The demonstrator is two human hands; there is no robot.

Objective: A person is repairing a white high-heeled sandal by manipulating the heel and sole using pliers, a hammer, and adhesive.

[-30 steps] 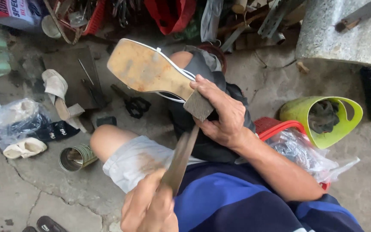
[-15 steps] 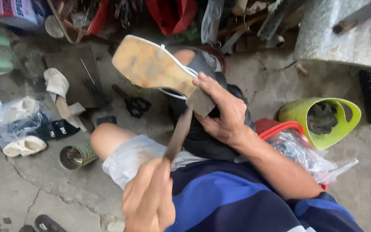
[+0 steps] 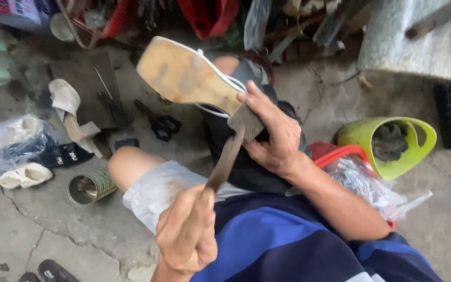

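Observation:
My right hand (image 3: 272, 138) grips the grey heel block of an upturned sandal (image 3: 184, 75) with a worn tan sole and white straps. The sandal lies over a dark cloth (image 3: 246, 167) on my lap. In my left hand (image 3: 184, 235), low in the view, is the handle of a knife (image 3: 225, 159). Its dark blade points up and its tip lies against the heel block, right beside my right thumb. My bare knee (image 3: 131, 167) sticks out to the left.
On the cracked concrete floor lie black scissors (image 3: 160, 125), an open tin can (image 3: 87, 187), loose white sandals (image 3: 69, 107) and a plastic bag of shoes (image 3: 16, 138). A yellow-green plastic tub (image 3: 387, 143) and a red basket (image 3: 340, 154) sit at the right.
My left hand has risen a little with the knife, its blade working at the heel. The right hand keeps the sandal in about the same place.

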